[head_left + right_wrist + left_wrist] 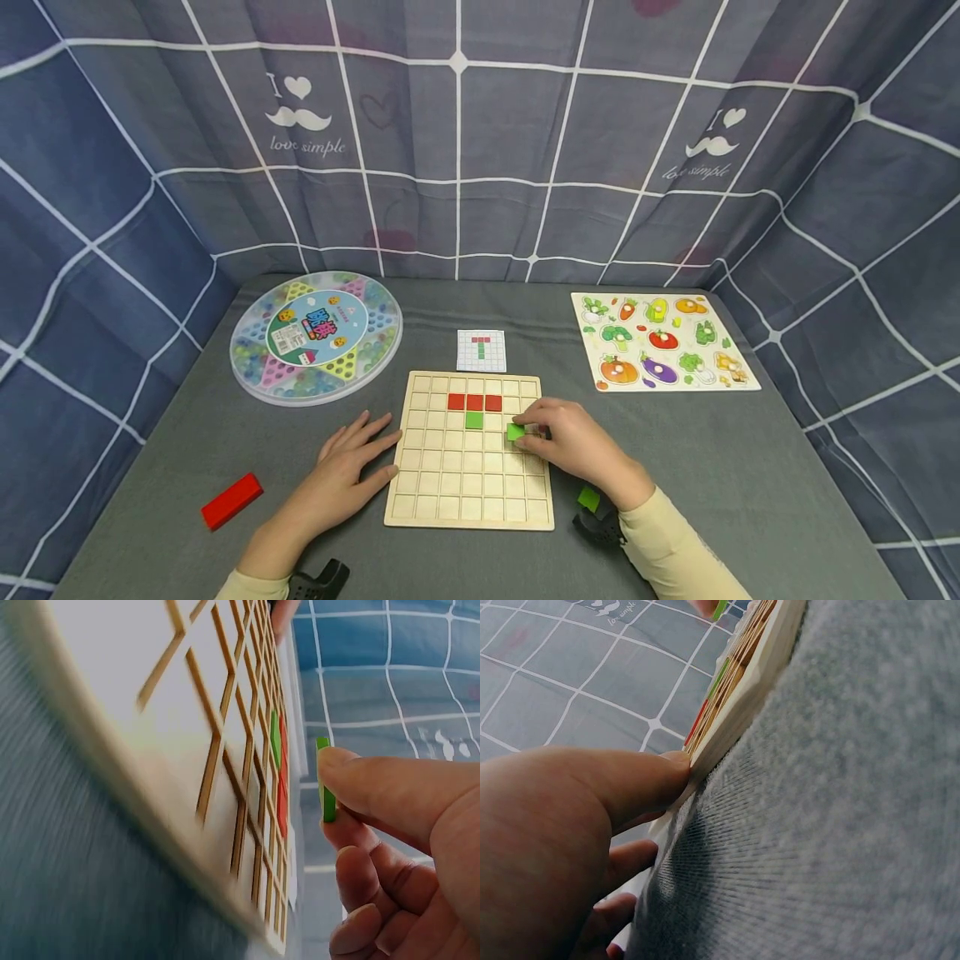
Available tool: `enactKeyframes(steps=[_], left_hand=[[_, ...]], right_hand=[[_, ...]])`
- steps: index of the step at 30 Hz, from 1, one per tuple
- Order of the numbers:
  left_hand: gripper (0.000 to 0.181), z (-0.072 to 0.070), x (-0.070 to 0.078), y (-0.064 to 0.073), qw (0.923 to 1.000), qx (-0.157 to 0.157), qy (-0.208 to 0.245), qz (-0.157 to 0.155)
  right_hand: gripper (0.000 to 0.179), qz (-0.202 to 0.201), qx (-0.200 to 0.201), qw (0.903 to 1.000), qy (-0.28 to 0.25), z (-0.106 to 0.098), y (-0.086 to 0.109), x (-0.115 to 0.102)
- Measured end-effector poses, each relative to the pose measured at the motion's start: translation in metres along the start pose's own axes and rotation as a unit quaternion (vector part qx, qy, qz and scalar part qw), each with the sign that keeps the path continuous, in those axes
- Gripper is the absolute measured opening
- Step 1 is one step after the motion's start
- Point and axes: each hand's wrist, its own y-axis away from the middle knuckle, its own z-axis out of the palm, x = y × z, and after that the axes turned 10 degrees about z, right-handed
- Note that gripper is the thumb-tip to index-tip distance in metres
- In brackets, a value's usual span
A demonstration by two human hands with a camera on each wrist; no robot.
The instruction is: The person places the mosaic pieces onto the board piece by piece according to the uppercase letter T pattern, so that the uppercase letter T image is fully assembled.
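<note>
A wooden grid board (438,483) lies flat on the grey cloth, with three red square tiles (474,402) in a row near its top and one green tile (474,421) under the middle one. My right hand (573,442) pinches another green square tile (327,780) between thumb and fingertip, held above the right side of the board. My left hand (345,475) lies beside the board with fingers spread, its thumb and index fingertip touching the left edge. In the left wrist view the thumb (649,776) presses against the board's side.
Behind the board lies a small pattern card (482,351) showing a red and green T shape. A round game board (247,367) is at back left, a vegetable puzzle board (592,333) at back right. A red block (232,501) lies left; a green piece (588,499) sits by the right wrist.
</note>
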Motion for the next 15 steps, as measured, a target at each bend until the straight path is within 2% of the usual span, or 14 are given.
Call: enactKeyframes(steps=[7,15], left_hand=[[0.053,-0.001,-0.001,0.0,1.0,-0.002,-0.002,-0.001],[0.053,-0.001,-0.001,0.0,1.0,-0.007,0.0,-0.003]], right_hand=[[0.022,-0.025,-0.007,0.9996,-0.014,0.019,-0.015,-0.017],[0.022,-0.025,-0.038,0.999,0.002,0.033,-0.025,-0.031]])
